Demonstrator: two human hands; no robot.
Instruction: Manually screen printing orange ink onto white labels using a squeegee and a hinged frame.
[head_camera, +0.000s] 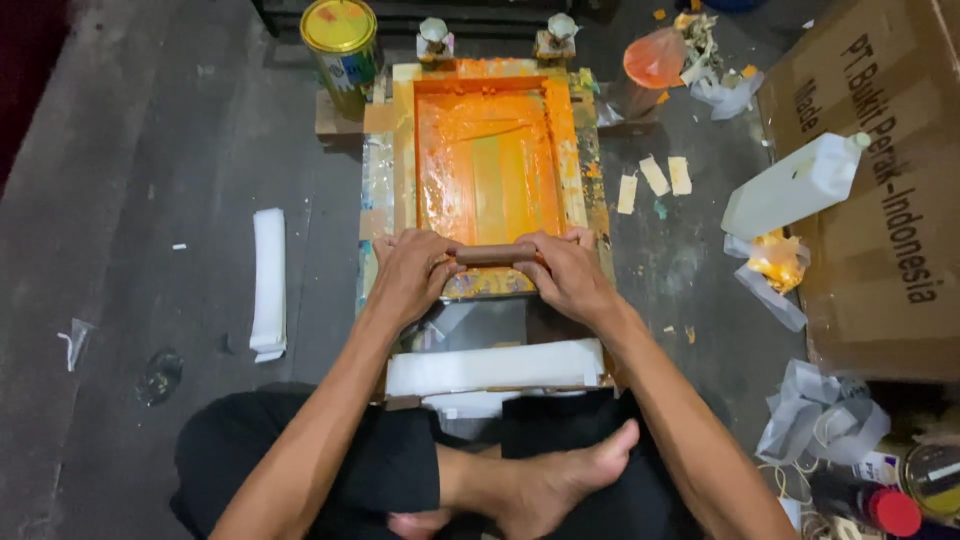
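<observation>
Squeegee handle (497, 254), a brown wooden bar, lies crosswise, its long axis running left to right, at the near edge of the printing screen (487, 160). The left hand (410, 275) and right hand (570, 275) each curl tightly around one end; the blade below is hidden, probably pressed to the mesh. The screen's frame is wooden, smeared with glossy orange ink. A white folded stack (495, 367) lies just below, a yellow-lidded tin (341, 40) beyond.
</observation>
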